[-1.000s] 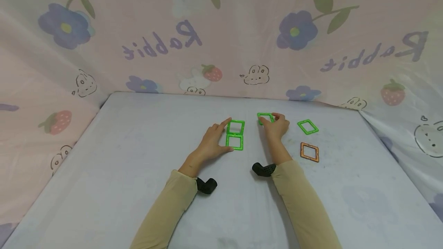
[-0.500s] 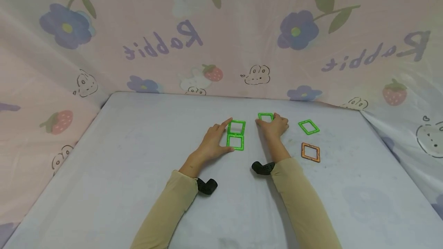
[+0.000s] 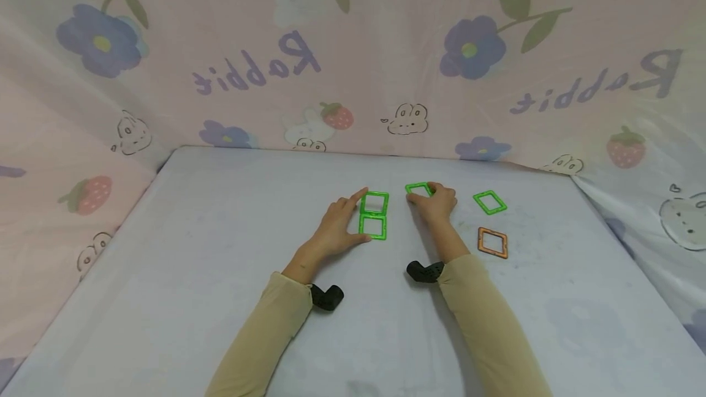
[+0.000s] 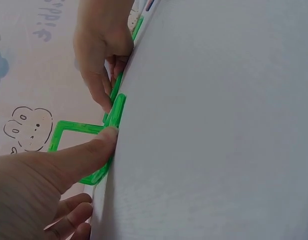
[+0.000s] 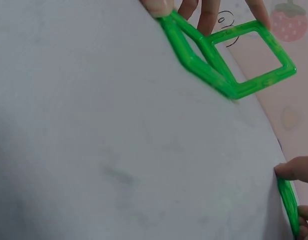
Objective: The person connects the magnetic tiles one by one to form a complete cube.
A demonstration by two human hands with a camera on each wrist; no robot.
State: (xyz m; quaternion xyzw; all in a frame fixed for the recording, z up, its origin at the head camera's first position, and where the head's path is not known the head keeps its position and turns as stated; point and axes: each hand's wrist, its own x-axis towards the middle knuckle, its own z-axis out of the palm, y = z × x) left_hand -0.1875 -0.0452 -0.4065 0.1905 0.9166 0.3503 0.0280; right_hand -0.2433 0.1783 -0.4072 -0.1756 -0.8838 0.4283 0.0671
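Observation:
Two green square magnetic tiles, a flat one (image 3: 373,237) and one standing upright (image 3: 376,193), meet along an edge in the middle of the table. My left hand (image 3: 334,228) spans them, its thumb on the near edge of the flat tile and its index fingertip at the upright tile's top corner. To their right, my right hand (image 3: 436,204) pinches another green square tile (image 3: 417,186) between thumb and fingers, partly covering it. In the left wrist view, this tile appears edge-on under the right hand (image 4: 103,55). The left thumb (image 4: 89,155) presses the flat tile's edge there.
A green diamond-shaped tile (image 3: 490,202) and an orange tile (image 3: 493,243) lie right of my right hand. The white-covered table (image 3: 182,274) ends at a patterned curtain (image 3: 364,78) behind. A black device (image 3: 328,298) sits at the left wrist, another (image 3: 425,272) at the right.
My right hand has turned its green tile and shifted it slightly left; its thumb now lies at the tile's near left side. The left hand and its two joined tiles stay in place.

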